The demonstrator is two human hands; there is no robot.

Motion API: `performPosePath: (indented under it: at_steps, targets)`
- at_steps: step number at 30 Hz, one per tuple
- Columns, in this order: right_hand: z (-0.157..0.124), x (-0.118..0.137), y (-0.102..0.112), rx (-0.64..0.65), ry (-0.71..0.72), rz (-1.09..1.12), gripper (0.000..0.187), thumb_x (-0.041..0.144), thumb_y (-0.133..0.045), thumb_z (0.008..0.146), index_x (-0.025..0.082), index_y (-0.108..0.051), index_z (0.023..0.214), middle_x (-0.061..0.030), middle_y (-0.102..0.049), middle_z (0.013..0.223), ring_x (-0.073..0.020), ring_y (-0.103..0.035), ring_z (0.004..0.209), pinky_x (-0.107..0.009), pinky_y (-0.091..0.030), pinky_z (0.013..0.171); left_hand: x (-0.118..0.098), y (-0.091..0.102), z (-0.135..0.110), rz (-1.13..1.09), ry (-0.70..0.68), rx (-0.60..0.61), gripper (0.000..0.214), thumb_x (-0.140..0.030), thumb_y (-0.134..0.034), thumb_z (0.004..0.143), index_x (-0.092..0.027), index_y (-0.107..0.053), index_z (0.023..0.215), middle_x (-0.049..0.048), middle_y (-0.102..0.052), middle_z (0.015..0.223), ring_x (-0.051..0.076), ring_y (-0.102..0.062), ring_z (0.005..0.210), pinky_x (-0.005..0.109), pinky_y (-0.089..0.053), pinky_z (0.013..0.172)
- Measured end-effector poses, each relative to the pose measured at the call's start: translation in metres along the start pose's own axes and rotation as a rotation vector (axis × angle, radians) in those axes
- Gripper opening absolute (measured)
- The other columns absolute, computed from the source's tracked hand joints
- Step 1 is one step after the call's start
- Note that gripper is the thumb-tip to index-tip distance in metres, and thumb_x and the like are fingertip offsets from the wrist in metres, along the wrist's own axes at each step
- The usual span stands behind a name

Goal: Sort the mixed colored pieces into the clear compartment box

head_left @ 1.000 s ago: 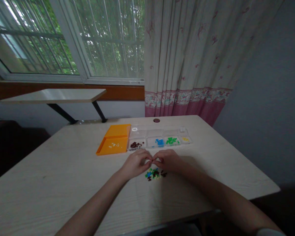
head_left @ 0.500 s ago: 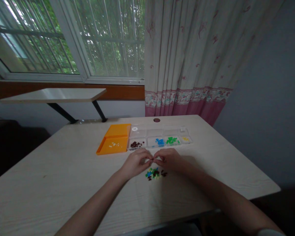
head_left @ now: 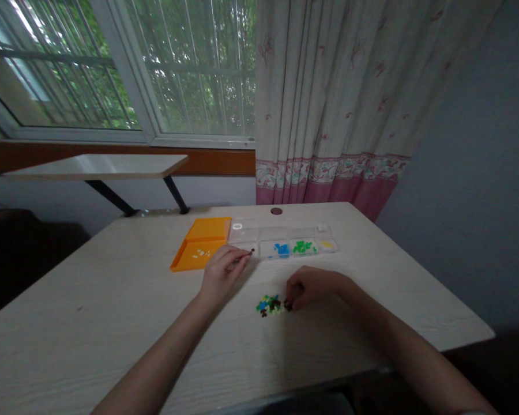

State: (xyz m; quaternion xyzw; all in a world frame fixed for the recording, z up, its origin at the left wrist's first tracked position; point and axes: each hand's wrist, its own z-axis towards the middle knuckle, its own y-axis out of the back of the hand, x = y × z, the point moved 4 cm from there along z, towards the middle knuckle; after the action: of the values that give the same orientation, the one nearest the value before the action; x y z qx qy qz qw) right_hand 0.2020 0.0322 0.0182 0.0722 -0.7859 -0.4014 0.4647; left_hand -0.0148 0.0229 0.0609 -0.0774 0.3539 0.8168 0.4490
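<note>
My left hand (head_left: 225, 270) is over the compartment of small brown pieces in the clear plastic box (head_left: 266, 253), its thumb and fingers pinched together. A brown piece (head_left: 252, 251) shows right at those fingertips; whether it is held or lies in the box I cannot tell. My right hand (head_left: 311, 286) reaches down to the right side of a mixed pile of tiny coloured pieces (head_left: 270, 304) on the table. Its finger and thumb close on small brown pieces (head_left: 288, 305) there. Most of the brown compartment is hidden behind my left hand.
Blue pieces (head_left: 281, 249), green pieces (head_left: 303, 247) and yellow pieces (head_left: 326, 244) lie in separate box compartments. White pieces (head_left: 202, 253) lie in the orange tray (head_left: 207, 229) at the left. A raised shelf (head_left: 112, 166) stands at the table's back left, below the window.
My hands, together above the pile before, have parted. The left has moved up and left to the brown compartment; the right has gone down to the brown pieces at the pile's edge.
</note>
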Motion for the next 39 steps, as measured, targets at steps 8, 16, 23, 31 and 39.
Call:
performPosePath:
  at_steps: [8, 16, 23, 31, 39]
  targets:
    - [0.003, -0.003, -0.001, -0.021, -0.002, -0.039, 0.026, 0.035, -0.069, 0.065, 0.016, -0.068, 0.081, 0.0026, -0.061, 0.063, -0.008, -0.052, 0.055, -0.017, -0.037, 0.053, 0.002, 0.0, -0.003, 0.01, 0.016, -0.017, 0.013, -0.022, -0.054, 0.082, -0.016, -0.065, 0.086, 0.006, -0.064, 0.08, 0.014, -0.058, 0.075, 0.022, -0.046, 0.063]
    - [0.001, 0.004, 0.001, -0.025, -0.016, -0.054, 0.021, 0.032, -0.066, 0.068, 0.015, -0.068, 0.08, 0.0029, -0.058, 0.061, -0.007, -0.049, 0.053, -0.017, -0.035, 0.052, 0.036, -0.002, -0.003, 0.256, 0.259, -0.013, 0.02, -0.034, -0.054, 0.079, -0.017, -0.066, 0.079, 0.0032, -0.063, 0.075, 0.014, -0.056, 0.064, 0.024, -0.043, 0.061]
    - [0.003, -0.004, 0.005, -0.129, -0.044, 0.039, 0.018, 0.026, -0.062, 0.071, 0.014, -0.066, 0.082, 0.0038, -0.051, 0.057, -0.0059, -0.044, 0.05, -0.016, -0.033, 0.047, 0.054, -0.003, -0.005, 0.334, 0.345, 0.069, 0.021, -0.03, -0.05, 0.08, -0.018, -0.066, 0.088, 0.0048, -0.065, 0.084, 0.017, -0.058, 0.072, 0.027, -0.043, 0.065]
    - [0.009, 0.003, 0.004, -0.456, 0.058, -0.113, 0.013, 0.026, -0.056, 0.077, 0.017, -0.063, 0.082, 0.0047, -0.053, 0.054, -0.0059, -0.042, 0.046, -0.017, -0.032, 0.05, 0.01, -0.032, -0.012, -0.011, 0.063, 0.409, 0.016, -0.022, -0.051, 0.08, -0.019, -0.066, 0.084, 0.0033, -0.064, 0.078, 0.013, -0.057, 0.072, 0.021, -0.043, 0.064]
    - [0.01, 0.011, -0.002, -0.607, 0.111, -0.298, 0.011, 0.025, -0.056, 0.076, 0.02, -0.063, 0.082, 0.0043, -0.059, 0.054, -0.0076, -0.047, 0.047, -0.017, -0.033, 0.052, -0.016, -0.042, -0.016, -0.041, 0.042, 0.474, 0.011, -0.021, -0.054, 0.079, -0.019, -0.064, 0.079, 0.003, -0.062, 0.079, 0.013, -0.057, 0.076, 0.022, -0.044, 0.068]
